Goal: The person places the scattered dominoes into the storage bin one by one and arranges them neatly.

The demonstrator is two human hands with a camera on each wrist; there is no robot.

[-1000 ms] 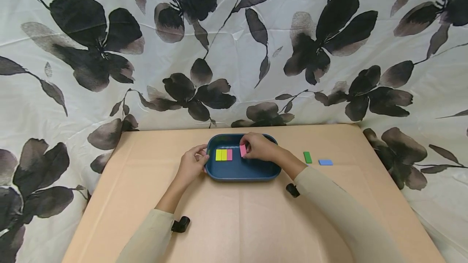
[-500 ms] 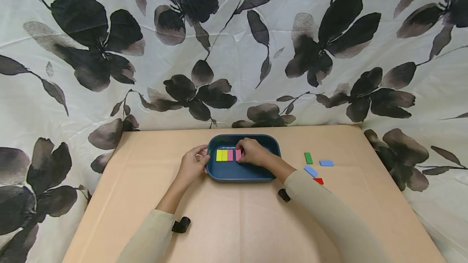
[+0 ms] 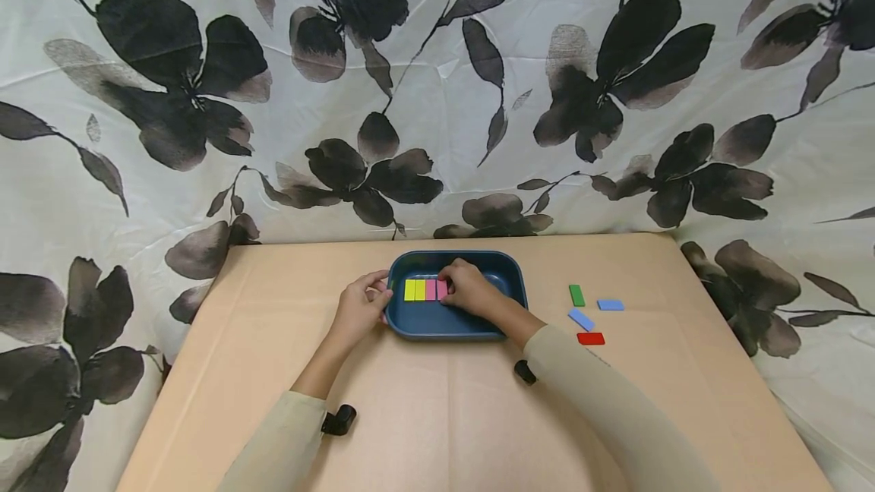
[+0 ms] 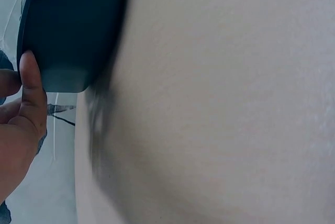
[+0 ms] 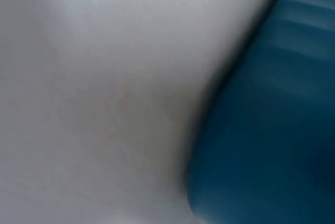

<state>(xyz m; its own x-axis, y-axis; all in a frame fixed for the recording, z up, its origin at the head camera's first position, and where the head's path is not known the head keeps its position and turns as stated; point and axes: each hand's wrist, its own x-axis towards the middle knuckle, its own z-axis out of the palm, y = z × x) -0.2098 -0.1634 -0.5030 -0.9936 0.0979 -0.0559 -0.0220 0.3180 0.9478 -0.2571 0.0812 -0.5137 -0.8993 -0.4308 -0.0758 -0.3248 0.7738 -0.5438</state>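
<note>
the right hand (image 3: 468, 291) is reaching into the blue tray (image 3: 506, 268) from 5 o'clock, its fingers curled down over the pink tile (image 3: 442, 289) at the right end of a row; whether they are pinching the tile or only pressing on it cannot be told, since the knuckles are covering the contact. that row is lying flat on the tray floor toward its 9 o'clock side: a yellow tile (image 3: 409, 290), a lime tile (image 3: 420, 290) and a second pink tile (image 3: 431, 290), all touching side by side, with the covered pink tile closing the row at 3 o'clock. the left hand (image 3: 361, 306) is holding the tray's rim at 9 o'clock, fingers curled against the outer wall and the thumb (image 4: 32, 85) lying along the edge, as the left wrist view is showing. the tray is sitting on the tan table (image 3: 444, 424), toward its far middle. well off at the tray's 3 o'clock, loose tiles are lying on the table: a green tile (image 3: 577, 295), a blue tile (image 3: 610, 304), a light blue tile (image 3: 581, 319) and a red tile (image 3: 591, 339)
</note>
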